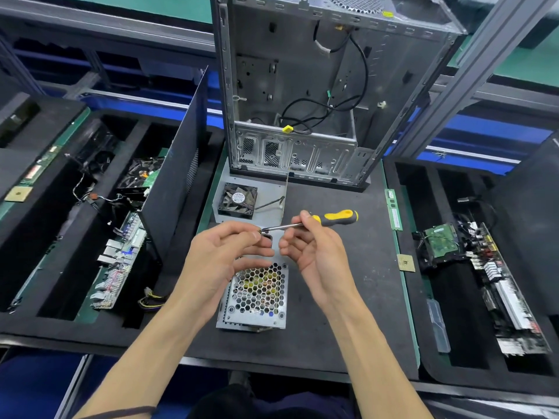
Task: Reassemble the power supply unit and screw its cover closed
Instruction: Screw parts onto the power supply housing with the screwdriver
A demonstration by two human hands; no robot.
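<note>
Here, right hand (305, 246) grips screwdriver (314, 222); left hand (225, 252) pinches, apparently, a screw at its tip. Next: drive into PSU (257, 297).

At the centre of the frame I have my two hands above the mat (348, 297), the left hand (223, 255) just left of the right hand (311, 246). The screwdriver (314, 222) lies across my right hand. Directly below the hands sits the power supply unit (257, 297). Above them lies the cover (272, 189) with its fan (238, 199), and higher still stands the computer case (302, 95).
</note>
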